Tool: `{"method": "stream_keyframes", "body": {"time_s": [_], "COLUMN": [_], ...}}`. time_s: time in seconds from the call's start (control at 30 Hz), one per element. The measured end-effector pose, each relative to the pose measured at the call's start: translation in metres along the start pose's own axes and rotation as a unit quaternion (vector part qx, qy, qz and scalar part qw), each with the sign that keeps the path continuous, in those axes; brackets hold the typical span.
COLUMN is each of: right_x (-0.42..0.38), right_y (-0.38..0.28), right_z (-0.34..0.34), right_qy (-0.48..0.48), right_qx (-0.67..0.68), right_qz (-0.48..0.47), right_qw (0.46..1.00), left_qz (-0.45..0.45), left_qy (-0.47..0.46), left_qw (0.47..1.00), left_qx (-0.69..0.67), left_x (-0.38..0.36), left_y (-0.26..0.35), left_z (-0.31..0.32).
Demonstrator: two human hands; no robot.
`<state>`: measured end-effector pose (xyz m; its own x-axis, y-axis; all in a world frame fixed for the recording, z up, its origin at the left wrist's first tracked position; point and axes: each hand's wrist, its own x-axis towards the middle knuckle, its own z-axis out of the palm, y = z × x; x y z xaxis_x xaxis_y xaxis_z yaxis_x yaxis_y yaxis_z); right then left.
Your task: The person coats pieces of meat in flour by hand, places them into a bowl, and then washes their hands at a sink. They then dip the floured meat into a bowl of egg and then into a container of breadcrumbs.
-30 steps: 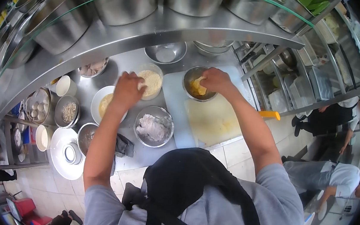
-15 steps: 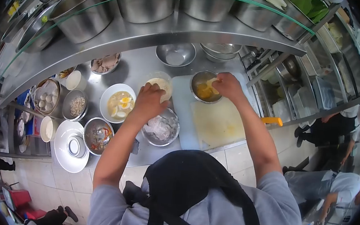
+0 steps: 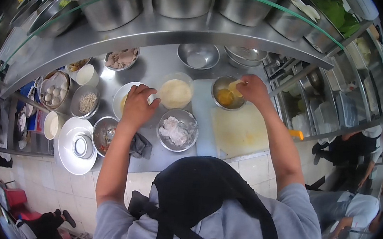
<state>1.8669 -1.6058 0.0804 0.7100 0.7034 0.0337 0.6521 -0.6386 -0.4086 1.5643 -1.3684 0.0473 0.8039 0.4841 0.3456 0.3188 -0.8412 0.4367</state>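
Observation:
My left hand (image 3: 138, 107) is over the white bowl (image 3: 118, 97), a small white piece (image 3: 151, 98) between its thumb and fingers. The hand hides most of what the bowl holds. My right hand (image 3: 253, 89) pinches a yellow, dripping piece (image 3: 236, 88) above the steel bowl with yellow liquid (image 3: 225, 97). Between the hands stands a clear bowl of pale crumbs (image 3: 175, 93). Nearer my body is a steel bowl with white, floury lumps (image 3: 176, 130). A yellow-stained cutting board (image 3: 241, 130) lies below the right-hand bowl.
Above the counter runs a steel shelf (image 3: 181, 38) with metal containers and a glass edge. More bowls and a white plate (image 3: 66, 146) are at the left. A grey cloth (image 3: 141, 146) lies near my left forearm. Another person (image 3: 362, 210) is at the far right.
My left hand has moved left from the crumb bowl to the white bowl, and a small white piece now shows in its fingers. My right hand stays at the yellow-liquid bowl. The view has shifted slightly.

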Motion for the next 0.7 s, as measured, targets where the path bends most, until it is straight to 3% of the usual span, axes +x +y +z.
{"method": "stream_keyframes", "body": {"time_s": [0.13, 0.3, 0.4, 0.63, 0.7], "right_x": [0.002, 0.008, 0.004, 0.005, 0.006], "right_y": [-0.027, -0.046, -0.052, -0.035, -0.050], "right_z": [-0.027, -0.056, -0.067, -0.017, -0.019], "right_qy": [-0.011, 0.025, 0.028, -0.013, -0.025], "right_qx": [0.009, -0.035, 0.019, -0.040, -0.023], "right_qz": [0.008, -0.062, -0.021, -0.018, -0.060], "right_qw": [1.000, 0.997, 0.999, 0.999, 0.998], "left_qz": [-0.004, -0.009, -0.012, -0.016, -0.019], "left_qy": [0.017, 0.022, 0.024, 0.011, 0.013], "left_qw": [1.000, 1.000, 1.000, 0.999, 1.000], "left_qx": [-0.009, -0.014, -0.012, -0.026, -0.019], "left_x": [-0.007, -0.010, -0.014, -0.017, -0.016], "left_y": [-0.009, -0.014, -0.016, -0.011, -0.008], "left_z": [-0.004, -0.007, -0.004, 0.003, -0.001]}}
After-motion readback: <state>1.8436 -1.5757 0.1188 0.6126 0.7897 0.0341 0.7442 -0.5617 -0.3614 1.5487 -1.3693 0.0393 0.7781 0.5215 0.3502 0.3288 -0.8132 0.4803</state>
